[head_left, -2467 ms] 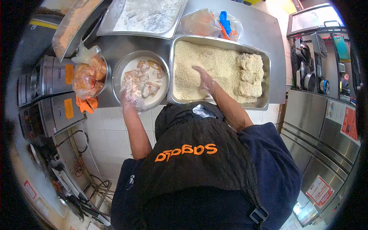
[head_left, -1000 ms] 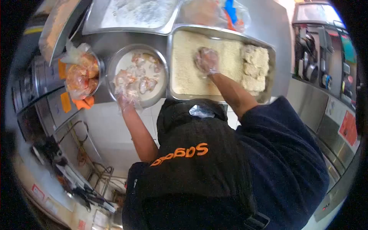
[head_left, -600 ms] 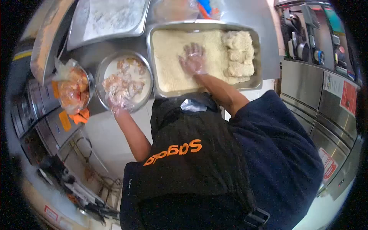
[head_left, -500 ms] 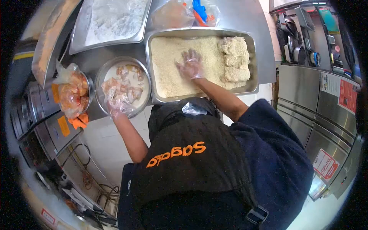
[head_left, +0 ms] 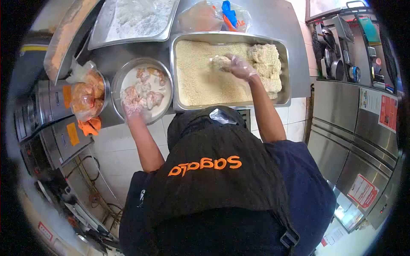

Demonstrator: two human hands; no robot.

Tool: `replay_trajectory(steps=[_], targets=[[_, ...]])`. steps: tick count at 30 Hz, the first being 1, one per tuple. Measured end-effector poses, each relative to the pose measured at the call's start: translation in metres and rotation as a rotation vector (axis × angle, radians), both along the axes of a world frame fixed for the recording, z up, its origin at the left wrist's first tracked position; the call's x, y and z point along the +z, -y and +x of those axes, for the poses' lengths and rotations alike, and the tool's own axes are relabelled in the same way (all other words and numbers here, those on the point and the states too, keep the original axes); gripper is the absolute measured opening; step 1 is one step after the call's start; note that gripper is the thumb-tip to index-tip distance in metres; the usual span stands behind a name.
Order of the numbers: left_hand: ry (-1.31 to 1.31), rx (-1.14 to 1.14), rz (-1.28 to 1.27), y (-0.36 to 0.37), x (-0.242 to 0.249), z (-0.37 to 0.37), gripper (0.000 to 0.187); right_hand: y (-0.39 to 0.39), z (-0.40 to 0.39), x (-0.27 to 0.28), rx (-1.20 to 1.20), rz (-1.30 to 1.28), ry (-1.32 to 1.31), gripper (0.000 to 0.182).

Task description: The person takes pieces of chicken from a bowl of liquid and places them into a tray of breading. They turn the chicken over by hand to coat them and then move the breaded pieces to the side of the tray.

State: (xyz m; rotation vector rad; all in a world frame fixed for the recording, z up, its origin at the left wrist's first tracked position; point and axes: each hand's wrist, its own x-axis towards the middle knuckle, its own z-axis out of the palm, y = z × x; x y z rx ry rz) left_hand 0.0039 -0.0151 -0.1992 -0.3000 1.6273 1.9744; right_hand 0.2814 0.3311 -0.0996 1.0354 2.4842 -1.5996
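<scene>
My right hand (head_left: 240, 68), in a clear plastic glove, is closed on a crumb-coated piece of chicken (head_left: 220, 62) just above the bread crumbs (head_left: 196, 87). The crumbs fill a deep steel tray (head_left: 287, 81). Several coated pieces (head_left: 265, 68) are stacked at the tray's right end. My left hand (head_left: 136, 113), also gloved, reaches over the near rim of a round metal bowl (head_left: 169, 81). Its fingers are hidden among raw chicken pieces (head_left: 143, 91) in white liquid, so their grip does not show.
A tray of white flour (head_left: 136, 21) stands behind the bowl. To the left is another bowl with a plastic bag of orange-coloured food (head_left: 88, 96). Plastic bags (head_left: 200, 17) lie behind the crumb tray. Steel fridges (head_left: 337, 111) and a pan shelf (head_left: 337, 51) stand at right.
My right hand was spread flat on the crumbs; now it has lifted up and right, gripping a coated piece. My left hand stays at the bowl. The view has shifted slightly.
</scene>
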Motion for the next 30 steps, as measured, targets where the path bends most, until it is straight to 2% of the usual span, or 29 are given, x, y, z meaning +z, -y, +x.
replay_trajectory(steps=[1,3,4,6,8,9,11,13,15,18,21,22,24,25,27,28,30], targets=[[-0.037,-0.029,-0.016,-0.003,0.007,0.004,0.036,0.004,-0.004,0.02,0.001,0.0,-0.001,0.046],[-0.113,-0.093,-0.045,-0.015,0.026,0.013,0.036,0.01,-0.009,0.047,0.183,0.255,0.278,0.045],[-0.151,-0.126,-0.057,-0.02,0.034,0.016,0.036,0.009,0.005,0.023,0.178,0.257,0.277,0.045],[-0.194,-0.158,-0.07,-0.021,0.036,0.012,0.037,0.004,0.041,-0.045,0.099,0.374,0.407,0.059],[0.235,0.07,0.119,-0.014,0.029,0.005,0.038,0.019,0.044,-0.02,0.401,0.191,0.815,0.068],[0.228,0.072,0.12,-0.012,0.03,0.003,0.038,0.029,0.044,-0.029,0.403,0.193,0.808,0.068],[0.155,0.063,0.038,-0.011,0.037,0.008,0.039,0.052,0.033,-0.048,0.229,-0.053,0.578,0.073],[0.169,0.054,0.04,-0.016,0.051,0.016,0.04,0.06,0.005,-0.046,0.189,-0.541,0.427,0.078],[0.176,0.041,0.046,-0.018,0.054,0.015,0.041,0.076,-0.026,-0.055,0.148,-0.573,0.389,0.078],[0.087,0.051,0.195,-0.011,0.015,-0.002,0.039,0.085,-0.057,-0.066,0.04,-0.651,0.287,0.077],[0.026,0.063,0.299,-0.01,0.0,-0.012,0.039,0.067,-0.056,-0.055,-0.092,-0.53,0.281,0.077],[0.003,0.048,0.262,-0.01,0.0,-0.011,0.039,0.062,-0.054,-0.07,-0.075,-0.143,0.243,0.069],[-0.04,0.019,0.18,-0.006,0.003,-0.004,0.039,0.039,-0.05,-0.055,0.064,0.277,0.423,0.06],[-0.063,0.0,0.14,-0.003,0.005,-0.002,0.038,0.032,-0.045,-0.078,0.064,0.277,0.422,0.06],[-0.106,-0.053,0.058,-0.002,0.017,0.006,0.038,0.02,-0.029,-0.147,-0.02,0.417,0.416,0.046],[-0.131,-0.081,0.025,-0.005,0.023,0.008,0.038,0.001,-0.03,-0.144,-0.031,0.421,0.416,0.046],[-0.187,-0.124,-0.051,-0.004,0.037,0.01,0.038,-0.025,-0.04,-0.129,0.192,-0.016,0.434,0.036]])
